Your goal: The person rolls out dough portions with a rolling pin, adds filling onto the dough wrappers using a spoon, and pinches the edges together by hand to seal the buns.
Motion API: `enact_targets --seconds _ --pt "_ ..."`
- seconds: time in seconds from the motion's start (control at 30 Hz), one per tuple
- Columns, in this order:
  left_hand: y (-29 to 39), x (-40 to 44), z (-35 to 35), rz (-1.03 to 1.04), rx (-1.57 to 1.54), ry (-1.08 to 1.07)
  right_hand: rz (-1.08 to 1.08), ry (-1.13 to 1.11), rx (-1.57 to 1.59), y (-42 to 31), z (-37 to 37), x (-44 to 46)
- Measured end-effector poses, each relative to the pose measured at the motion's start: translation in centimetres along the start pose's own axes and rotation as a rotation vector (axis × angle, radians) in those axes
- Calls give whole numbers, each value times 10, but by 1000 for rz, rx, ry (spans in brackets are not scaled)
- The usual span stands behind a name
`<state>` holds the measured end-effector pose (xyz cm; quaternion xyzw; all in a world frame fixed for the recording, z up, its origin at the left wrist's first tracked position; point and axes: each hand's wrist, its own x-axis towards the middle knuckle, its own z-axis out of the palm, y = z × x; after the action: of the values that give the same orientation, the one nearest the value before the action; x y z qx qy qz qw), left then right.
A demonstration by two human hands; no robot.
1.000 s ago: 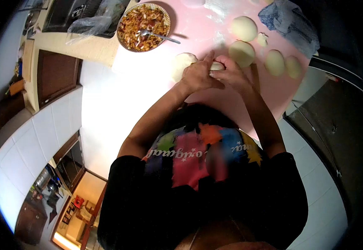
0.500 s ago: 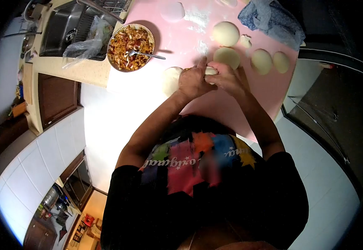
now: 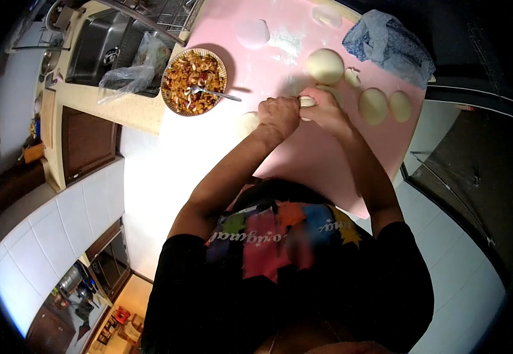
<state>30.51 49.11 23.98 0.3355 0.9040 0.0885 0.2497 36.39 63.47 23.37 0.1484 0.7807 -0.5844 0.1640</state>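
Observation:
My left hand (image 3: pixel 279 114) and my right hand (image 3: pixel 326 110) meet over the pink work surface. A pale piece of dough (image 3: pixel 307 101) shows between them. My right fingers and thumb wrap round it, while my left hand presses against its left side with the fingers curled. A dough round (image 3: pixel 248 123) lies partly hidden behind my left hand, and another dough disc (image 3: pixel 334 92) is mostly covered by my right. Beyond them sits a larger dough ball (image 3: pixel 325 66), with a small dough scrap (image 3: pixel 352 77) beside it. Two dough rounds (image 3: pixel 373 107) lie to the right.
A fluted bowl of chopped filling (image 3: pixel 165 97) stands at left, with a spoon (image 3: pixel 228 96) in it. White flour (image 3: pixel 286 45) dusts the pink surface (image 3: pixel 256 65). A bluish cloth (image 3: pixel 390 50) is bunched at far right. The sink (image 3: pixel 94 50) and a plastic bag (image 3: pixel 127 79) lie left.
The whole view has shifted, so the table things appear lower and slightly right. My left fingers, one stretched forward before, are now curled in against the dough.

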Motion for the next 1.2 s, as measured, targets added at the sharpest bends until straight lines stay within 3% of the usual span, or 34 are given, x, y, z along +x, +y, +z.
enact_targets --seconds 0.03,0.1,0.17,0.2,0.23,0.3,0.37,0.43,0.47,0.57,0.63,0.67,0.73,0.8,0.83,0.9,0.97,1.07,1.13,1.2 --pt "-1 4 -1 -1 68 -19 0 4 1 -5 -8 2" --pt "-5 16 -7 0 136 -39 146 -211 403 -12 -28 6" --pt "-10 31 -19 -94 118 -40 -33 -92 754 10 -45 25" --pt "-20 41 -21 -166 1 -36 -178 -121 726 -20 -62 30" --pt "-32 51 -19 -191 -45 36 -78 73 629 -16 -78 45" --pt "-36 53 -47 -230 -147 51 -146 378 187 -41 -102 63" --pt "-46 62 -50 -264 -165 111 -265 459 104 -12 -130 102" --pt "-54 71 -46 -307 -186 167 -182 493 -457 17 -154 131" --pt "-57 75 -44 -318 -133 135 -180 489 -457 38 -165 145" --pt "-61 76 -28 -311 -90 91 -146 320 -708 61 -179 157" --pt "-64 78 -17 -294 -103 76 -424 654 -984 33 -165 134" --pt "-68 81 -12 -209 -50 74 -421 651 -984 23 -154 124" --pt "-68 73 -17 -124 1 65 -187 711 -720 11 -134 100" --pt "-62 48 -29 6 71 267 -159 646 -582 29 -115 73" --pt "-61 38 -22 3 69 265 -139 585 -446 39 -104 60" --pt "-56 11 -6 39 -223 604 -2 568 -731 40 -76 21" --pt "-38 -25 3 141 -349 475 -4 535 -814 54 -49 -3" --pt "-17 -52 32 29 -634 12 -1 568 -877 53 -21 -17" --pt "-10 -55 58 39 -641 -12 7 628 -854 51 -15 -19" --pt "-7 -54 73 56 -658 -80 -184 467 -649 49 -24 -12"
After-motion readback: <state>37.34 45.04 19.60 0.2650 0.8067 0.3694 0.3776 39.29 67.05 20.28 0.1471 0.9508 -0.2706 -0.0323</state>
